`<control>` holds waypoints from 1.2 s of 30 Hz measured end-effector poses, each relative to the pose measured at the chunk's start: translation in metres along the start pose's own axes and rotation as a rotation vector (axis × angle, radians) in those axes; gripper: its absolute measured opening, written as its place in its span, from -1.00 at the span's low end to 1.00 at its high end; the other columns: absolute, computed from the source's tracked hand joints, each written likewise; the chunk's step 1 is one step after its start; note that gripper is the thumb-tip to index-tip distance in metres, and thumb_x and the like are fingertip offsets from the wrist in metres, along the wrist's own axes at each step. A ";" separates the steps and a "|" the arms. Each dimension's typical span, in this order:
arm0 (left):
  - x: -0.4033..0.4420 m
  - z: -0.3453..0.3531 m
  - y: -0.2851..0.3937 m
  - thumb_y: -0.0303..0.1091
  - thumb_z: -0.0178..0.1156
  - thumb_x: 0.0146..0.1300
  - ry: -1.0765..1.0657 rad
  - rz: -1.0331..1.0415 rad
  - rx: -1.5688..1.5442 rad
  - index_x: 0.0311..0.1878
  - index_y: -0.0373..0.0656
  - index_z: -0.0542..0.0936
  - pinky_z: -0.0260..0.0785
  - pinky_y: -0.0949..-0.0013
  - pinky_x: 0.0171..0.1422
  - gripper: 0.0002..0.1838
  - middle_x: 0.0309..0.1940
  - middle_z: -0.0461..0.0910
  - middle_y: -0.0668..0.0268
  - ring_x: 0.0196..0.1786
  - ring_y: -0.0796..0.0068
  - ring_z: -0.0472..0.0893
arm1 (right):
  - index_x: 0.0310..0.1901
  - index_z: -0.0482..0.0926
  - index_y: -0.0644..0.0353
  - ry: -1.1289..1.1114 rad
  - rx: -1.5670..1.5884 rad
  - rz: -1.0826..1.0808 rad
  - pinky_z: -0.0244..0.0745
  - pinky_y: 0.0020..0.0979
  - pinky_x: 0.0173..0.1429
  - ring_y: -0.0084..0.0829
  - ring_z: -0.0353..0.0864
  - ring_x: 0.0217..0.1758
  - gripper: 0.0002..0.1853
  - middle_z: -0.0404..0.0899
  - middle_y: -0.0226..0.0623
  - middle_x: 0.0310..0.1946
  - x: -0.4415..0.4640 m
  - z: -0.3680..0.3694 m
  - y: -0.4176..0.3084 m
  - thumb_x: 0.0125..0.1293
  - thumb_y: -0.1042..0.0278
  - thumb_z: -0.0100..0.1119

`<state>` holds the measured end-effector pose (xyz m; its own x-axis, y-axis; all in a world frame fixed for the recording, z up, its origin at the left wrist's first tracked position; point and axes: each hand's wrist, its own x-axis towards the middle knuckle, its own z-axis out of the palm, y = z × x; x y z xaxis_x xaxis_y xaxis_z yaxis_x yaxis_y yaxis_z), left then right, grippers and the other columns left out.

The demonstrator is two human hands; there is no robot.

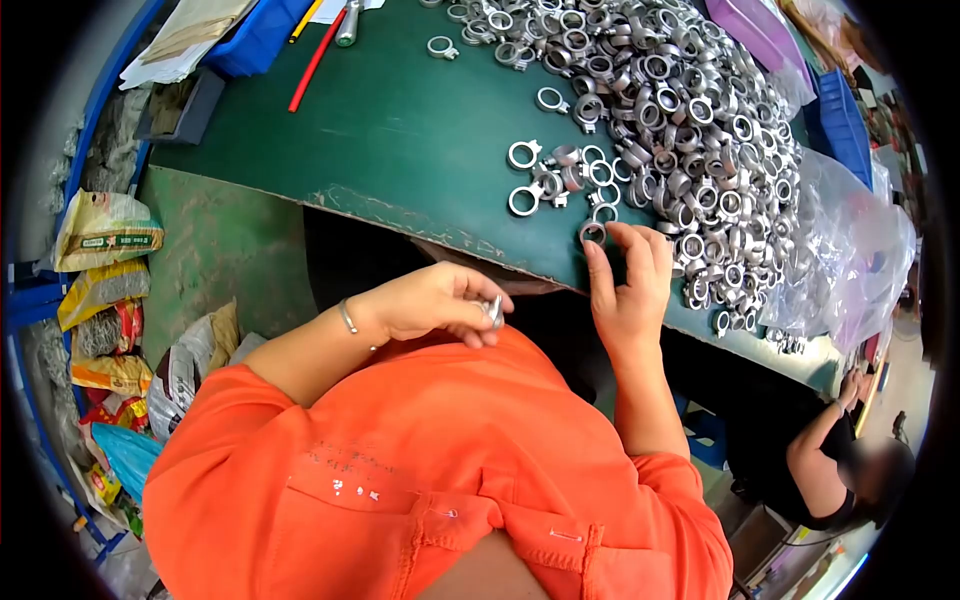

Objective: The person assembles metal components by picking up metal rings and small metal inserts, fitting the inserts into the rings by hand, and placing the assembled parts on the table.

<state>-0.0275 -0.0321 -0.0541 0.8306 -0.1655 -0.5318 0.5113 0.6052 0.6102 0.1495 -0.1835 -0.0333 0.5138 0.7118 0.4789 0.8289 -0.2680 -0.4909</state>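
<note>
Grey metal rings with small lugs, like clamp rings, lie in a big pile (690, 130) on the green table (400, 120). My left hand (435, 303), a bangle at its wrist, is in front of the table edge. Its fingers are curled around a small shiny metal piece (495, 312), mostly hidden, so I cannot tell its exact kind. At the table edge, my right hand (635, 285) has its thumb and fingertips around a metal ring (592, 233). Several loose rings (524, 200) lie just beyond that hand, left of the pile.
A red stick (318, 60), a yellow pencil (303, 20) and a metal-ended tool (348, 25) lie at the back left near a blue bin (255, 38). Clear plastic bags (840, 240) lie right of the pile. Sacks (108, 230) fill the left side. Another person (815, 460) sits at right.
</note>
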 end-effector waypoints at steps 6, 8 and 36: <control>0.026 -0.008 -0.016 -0.53 0.08 0.21 0.297 0.135 -0.132 0.14 -0.28 0.38 0.36 0.33 0.18 -0.60 0.07 0.42 0.20 0.06 0.34 0.50 | -0.24 0.50 0.25 0.005 0.023 -0.026 0.32 -0.33 -0.20 -0.23 0.46 -0.31 -0.71 0.51 -0.24 -0.33 -0.005 0.002 0.000 -0.04 0.52 0.33; 0.024 -0.003 -0.018 -0.55 0.11 0.20 0.133 0.334 0.329 0.11 -0.29 0.42 0.41 0.39 0.09 -0.63 0.02 0.48 0.20 -0.02 0.39 0.54 | -0.25 0.51 0.27 -0.019 0.318 0.103 0.41 -0.46 -0.29 -0.38 0.52 -0.40 -0.72 0.54 -0.25 -0.37 -0.010 0.002 -0.004 -0.06 0.63 0.30; 0.005 0.034 0.010 -0.61 0.25 0.00 0.306 0.930 0.804 -0.33 -0.26 0.60 0.37 0.47 -0.28 -0.88 -0.41 0.52 0.29 -0.35 0.44 0.52 | -0.07 0.48 0.38 -0.376 1.093 0.444 0.56 -0.54 -0.11 -0.51 0.62 -0.22 -0.66 0.57 -0.23 -0.23 -0.031 0.000 -0.027 0.08 0.64 0.24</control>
<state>-0.0103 -0.0534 -0.0307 0.9171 0.3182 0.2401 -0.1574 -0.2643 0.9515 0.1114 -0.1983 -0.0354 0.4582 0.8882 -0.0343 -0.1134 0.0202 -0.9933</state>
